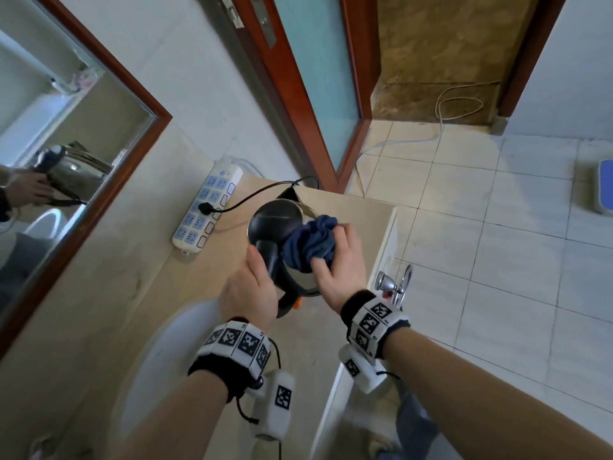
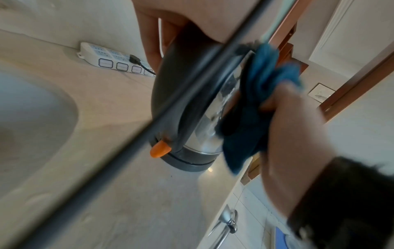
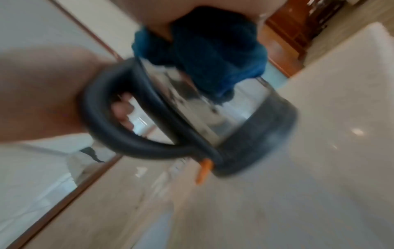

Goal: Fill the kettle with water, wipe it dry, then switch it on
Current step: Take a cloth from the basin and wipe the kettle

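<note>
A steel kettle (image 1: 277, 217) with a black lid and handle stands on the beige counter (image 1: 212, 260). My left hand (image 1: 253, 283) grips its black handle (image 3: 127, 139), fingers curled through the loop. My right hand (image 1: 335, 257) holds a bunched dark blue cloth (image 1: 310, 245) and presses it against the kettle's shiny right side (image 2: 213, 114). An orange switch (image 2: 160, 149) sticks out at the foot of the handle, above the black base. The right wrist view is blurred; the cloth (image 3: 215, 55) sits high on the kettle (image 3: 238, 116) there.
A white power strip (image 1: 205, 207) lies against the wall with the kettle's black plug in it. A sink basin (image 1: 159, 360) lies near left, a mirror (image 1: 73, 144) on the left wall. The counter's edge (image 1: 393, 234) runs just right of the kettle, with a chrome fitting (image 1: 394, 287) below.
</note>
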The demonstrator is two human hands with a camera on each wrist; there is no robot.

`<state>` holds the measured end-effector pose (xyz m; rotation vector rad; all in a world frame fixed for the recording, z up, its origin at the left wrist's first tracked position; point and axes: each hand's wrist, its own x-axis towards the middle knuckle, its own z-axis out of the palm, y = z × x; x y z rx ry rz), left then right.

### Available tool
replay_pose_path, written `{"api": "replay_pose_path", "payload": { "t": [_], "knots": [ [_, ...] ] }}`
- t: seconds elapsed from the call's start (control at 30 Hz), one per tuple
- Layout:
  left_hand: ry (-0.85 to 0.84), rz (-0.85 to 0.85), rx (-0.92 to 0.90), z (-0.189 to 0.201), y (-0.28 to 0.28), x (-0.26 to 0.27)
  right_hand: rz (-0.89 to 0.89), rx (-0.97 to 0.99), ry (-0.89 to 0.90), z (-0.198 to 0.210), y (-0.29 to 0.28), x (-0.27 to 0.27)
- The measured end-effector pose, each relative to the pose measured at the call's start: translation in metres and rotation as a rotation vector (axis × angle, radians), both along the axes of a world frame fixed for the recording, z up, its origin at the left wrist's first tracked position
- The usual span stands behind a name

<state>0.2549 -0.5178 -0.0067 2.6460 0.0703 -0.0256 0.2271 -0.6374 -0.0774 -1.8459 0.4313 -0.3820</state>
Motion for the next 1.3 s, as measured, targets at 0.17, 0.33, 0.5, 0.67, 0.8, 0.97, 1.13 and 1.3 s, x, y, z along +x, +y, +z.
{"api": "replay_pose_path", "payload": {
  "t": [0.17, 0.33, 0.5, 0.67, 0.8, 0.97, 1.13, 1.3],
  "knots": [
    [-0.021, -0.022, -0.001, 0.000, 0.002, 0.003, 0.044, 0.320, 0.482, -0.029, -0.026, 0.005],
    [-0.020, -0.098, 0.007, 0.000, 0.010, 0.009, 0.073, 0.344, 0.156, 0.028, -0.037, 0.039],
    [0.049, -0.186, 0.040, -0.007, 0.028, 0.025, 0.102, 0.429, 0.289, 0.006, -0.050, 0.060],
    [0.033, -0.227, -0.045, -0.013, 0.041, 0.039, 0.238, 0.340, 0.465, 0.009, -0.071, 0.078],
    [0.024, -0.284, -0.045, -0.015, 0.048, 0.048, 0.244, 0.630, 0.237, 0.039, -0.073, 0.099],
    [0.031, -0.375, 0.007, -0.008, 0.051, 0.058, 0.438, 0.211, 0.505, 0.000, -0.083, 0.095],
    [0.050, -0.500, 0.132, -0.005, 0.059, 0.084, 0.464, 0.364, 0.383, 0.026, -0.088, 0.112],
    [0.066, -0.577, 0.170, -0.005, 0.064, 0.100, 0.477, 0.342, 0.390, 0.017, -0.090, 0.119]
  ]
}}
